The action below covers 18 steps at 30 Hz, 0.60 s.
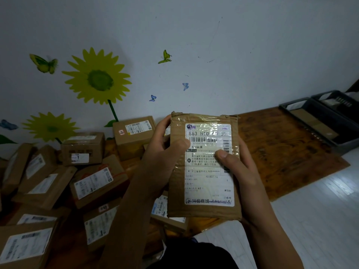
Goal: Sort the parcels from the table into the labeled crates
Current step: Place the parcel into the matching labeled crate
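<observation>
right now both hands grasp one flat cardboard parcel (203,166), held up in front of the camera with its white shipping label (208,165) facing the viewer. the left hand (162,152) grips the parcel's left edge, thumb laid across the front near the barcode and fingers curled round the back. the right hand (239,167) grips the right edge, thumb pressed on the label, fingers behind the box. the parcel is upright, tilted slightly, with clear tape across its top.

at about 9 o'clock from the held parcel, a heap of cardboard boxes (58,181) lies on the wooden table (287,152), many with white labels, some leaning on each other. at 2 o'clock, on the far right end of the table, sit dark grey crates (326,121) side by side; whether they bear labels cannot be told. sunflower stickers (97,78) and butterfly stickers mark the wall at 11 o'clock.
</observation>
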### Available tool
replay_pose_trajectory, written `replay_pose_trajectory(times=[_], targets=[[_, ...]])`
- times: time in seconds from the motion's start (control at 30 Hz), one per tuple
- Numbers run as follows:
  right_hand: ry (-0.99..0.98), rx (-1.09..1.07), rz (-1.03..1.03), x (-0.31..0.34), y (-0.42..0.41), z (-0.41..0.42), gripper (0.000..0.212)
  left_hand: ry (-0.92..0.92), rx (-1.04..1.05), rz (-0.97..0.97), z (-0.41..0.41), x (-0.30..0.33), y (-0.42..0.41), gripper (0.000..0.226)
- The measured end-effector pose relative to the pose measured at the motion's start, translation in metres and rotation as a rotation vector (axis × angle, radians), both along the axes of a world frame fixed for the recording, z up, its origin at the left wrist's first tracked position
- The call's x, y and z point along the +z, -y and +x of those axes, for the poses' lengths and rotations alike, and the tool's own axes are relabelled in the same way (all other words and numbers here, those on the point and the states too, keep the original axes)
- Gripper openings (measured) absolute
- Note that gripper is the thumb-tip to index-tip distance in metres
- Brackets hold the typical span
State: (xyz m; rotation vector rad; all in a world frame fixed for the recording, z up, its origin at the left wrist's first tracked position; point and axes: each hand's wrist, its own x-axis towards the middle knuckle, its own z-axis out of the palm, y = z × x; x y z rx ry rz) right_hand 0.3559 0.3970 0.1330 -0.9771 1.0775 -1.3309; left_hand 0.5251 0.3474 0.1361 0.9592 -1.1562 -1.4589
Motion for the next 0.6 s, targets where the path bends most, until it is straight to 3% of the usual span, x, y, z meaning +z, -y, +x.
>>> replay_pose_trajectory(times=[0.27, 0.6], targets=[[0.010, -0.007, 0.005, -0.0009, 0.0013, 0.0014, 0.067, 0.065, -0.014, -0.023, 0.0030, 0.0011, -0.0010, 0.051], [0.014, -0.018, -0.009, 0.0017, 0.0032, 0.0029, 0.065, 0.071, -0.027, -0.093, 0.0026, 0.0012, 0.0006, 0.076]])
